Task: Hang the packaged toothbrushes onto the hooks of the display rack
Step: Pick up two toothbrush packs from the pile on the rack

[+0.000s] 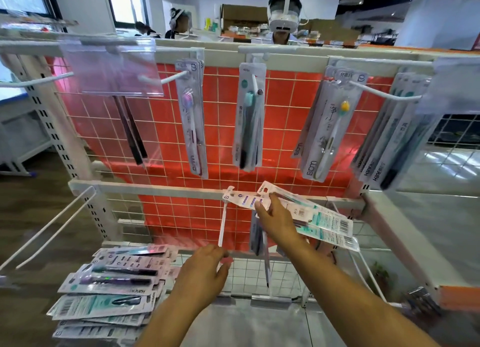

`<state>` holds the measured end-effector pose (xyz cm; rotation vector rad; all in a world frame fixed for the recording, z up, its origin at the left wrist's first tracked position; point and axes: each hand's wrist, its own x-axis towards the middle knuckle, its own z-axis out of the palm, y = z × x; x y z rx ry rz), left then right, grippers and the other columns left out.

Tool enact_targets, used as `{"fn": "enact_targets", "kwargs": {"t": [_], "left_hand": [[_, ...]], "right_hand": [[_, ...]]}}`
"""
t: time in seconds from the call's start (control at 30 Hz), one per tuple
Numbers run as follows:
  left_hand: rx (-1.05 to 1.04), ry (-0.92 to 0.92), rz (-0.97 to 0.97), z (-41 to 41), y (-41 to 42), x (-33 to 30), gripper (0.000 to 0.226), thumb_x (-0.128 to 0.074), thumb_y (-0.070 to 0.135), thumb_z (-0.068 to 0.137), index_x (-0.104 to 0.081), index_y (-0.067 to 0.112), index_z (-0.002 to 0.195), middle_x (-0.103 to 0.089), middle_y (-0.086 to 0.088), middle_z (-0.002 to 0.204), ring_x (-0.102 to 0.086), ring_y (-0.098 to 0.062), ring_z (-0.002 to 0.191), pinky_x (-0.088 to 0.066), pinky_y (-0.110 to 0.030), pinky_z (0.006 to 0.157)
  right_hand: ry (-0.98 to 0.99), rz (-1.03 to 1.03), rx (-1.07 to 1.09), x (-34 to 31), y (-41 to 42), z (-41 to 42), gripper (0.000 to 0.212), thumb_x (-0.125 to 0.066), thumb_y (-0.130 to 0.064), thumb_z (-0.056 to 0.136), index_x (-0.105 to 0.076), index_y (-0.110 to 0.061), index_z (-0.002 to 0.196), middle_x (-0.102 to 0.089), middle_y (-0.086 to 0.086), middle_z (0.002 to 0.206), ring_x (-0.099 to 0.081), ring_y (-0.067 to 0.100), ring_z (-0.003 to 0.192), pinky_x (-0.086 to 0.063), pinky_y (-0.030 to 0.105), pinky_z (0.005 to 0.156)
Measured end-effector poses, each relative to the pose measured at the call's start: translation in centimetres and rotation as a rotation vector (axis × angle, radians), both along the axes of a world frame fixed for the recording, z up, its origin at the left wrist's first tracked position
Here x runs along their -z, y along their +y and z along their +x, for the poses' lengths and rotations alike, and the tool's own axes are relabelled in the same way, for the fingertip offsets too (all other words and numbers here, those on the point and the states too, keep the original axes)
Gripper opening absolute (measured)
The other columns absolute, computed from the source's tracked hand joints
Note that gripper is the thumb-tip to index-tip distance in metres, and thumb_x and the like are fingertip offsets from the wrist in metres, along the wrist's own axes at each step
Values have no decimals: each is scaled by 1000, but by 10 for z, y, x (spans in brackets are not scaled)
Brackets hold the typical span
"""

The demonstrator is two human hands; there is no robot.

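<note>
Right hand [272, 216]: fingers and thumb curled round a fanned bunch of toothbrush packs, gripping them near their hanger ends, in front of the lower crossbar of the rack.
Left hand [207, 271]: thumb and fingers pinch the near tip of a white lower hook [222, 224], at about 7 o'clock from the right hand.
Held packs [322, 222]: flat white cards, backs up, with teal panels and barcodes at the far ends; several overlap. Long axis runs from 10 o'clock to 4 o'clock, hanger ends at 10 o'clock, just beside the root of the pinched hook.
Loose pile [111, 289]: more packs stacked flat at 8 o'clock from the left hand, some showing dark-handled brushes under clear blisters, long axes roughly 3 to 9 o'clock.
Hung packs, upper row: one bunch with a pink-bristled brush [192, 118], one with a teal head [248, 115], one with a yellow head [330, 125], one edge-on at the far right [384, 144]; all hang with heads toward 12 o'clock, slightly splayed.
Display rack [166, 188]: white frame and wire grid over a red backing.
Label holder [111, 68]: clear plastic flap at 11 o'clock.
</note>
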<state>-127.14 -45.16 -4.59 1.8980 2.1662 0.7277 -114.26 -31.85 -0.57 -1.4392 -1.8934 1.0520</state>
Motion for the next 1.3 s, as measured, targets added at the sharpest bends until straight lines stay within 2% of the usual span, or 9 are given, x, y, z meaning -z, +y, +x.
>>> {"fn": "enact_targets", "kwargs": {"t": [0.17,0.3,0.4,0.57,0.73,0.93,1.1,1.23,1.3], "left_hand": [[37,21,26,8,6,7,29,-44,35,96,-54,26,122,-53,11,124,-45,-7,116,-34,-17,91],[68,57,49,18,12,9,32,-43,34,97,-54,25,125,-53,10,124,-44,-10,117,-33,-20,95],[67,87,59,23,16,14,25,-50,29,93,-61,23,116,-59,9,113,-51,-12,108,-39,-24,90],[146,139,129,24,19,21,13,-66,33,57,-68,29,70,-64,17,68,-62,-5,60,-49,-19,53],[67,94,-5,22,16,30,22,-57,24,89,-68,17,106,-64,5,108,-58,-16,102,-43,-27,88],[119,94,74,23,17,37,12,-64,30,61,-69,27,72,-65,15,72,-62,-4,61,-49,-17,53],[93,127,82,22,15,37,14,-62,30,64,-70,26,75,-66,14,75,-64,-4,65,-49,-16,57],[38,70,7,24,16,40,40,-42,32,81,-69,15,105,-66,2,105,-60,-18,98,-44,-29,85],[69,76,37,23,15,38,26,-53,29,74,-72,19,89,-69,6,89,-65,-13,82,-50,-25,72]], "right_hand": [[-149,160,-47,20,1,36,26,-47,-19,96,-63,-10,113,-67,8,109,-55,13,83,-42,25,71],[-214,306,7,24,15,63,26,-49,-11,93,-65,-7,114,-64,10,110,-57,22,94,-44,27,77],[-313,406,39,29,28,73,31,-49,-10,92,-60,-6,121,-58,12,115,-50,27,109,-40,31,88],[-486,408,-61,28,46,67,68,-60,-19,84,-28,-16,144,-36,11,143,-33,27,130,-32,41,108],[-712,210,-248,25,55,58,88,-60,-30,85,1,-29,149,4,4,158,6,29,144,4,54,114],[-836,225,-344,42,56,56,81,-58,-36,84,-9,-29,148,-3,-1,157,1,27,144,-3,58,112],[-831,400,-274,52,52,60,68,-54,-16,90,-20,-27,147,-16,1,156,-12,25,143,-12,54,114],[-785,450,-254,54,45,60,61,-50,-12,91,-27,-26,145,-24,2,153,-18,24,141,-17,51,113],[-776,493,-242,57,42,62,60,-50,-13,91,-27,-26,145,-26,2,152,-19,24,141,-19,50,113]]}}
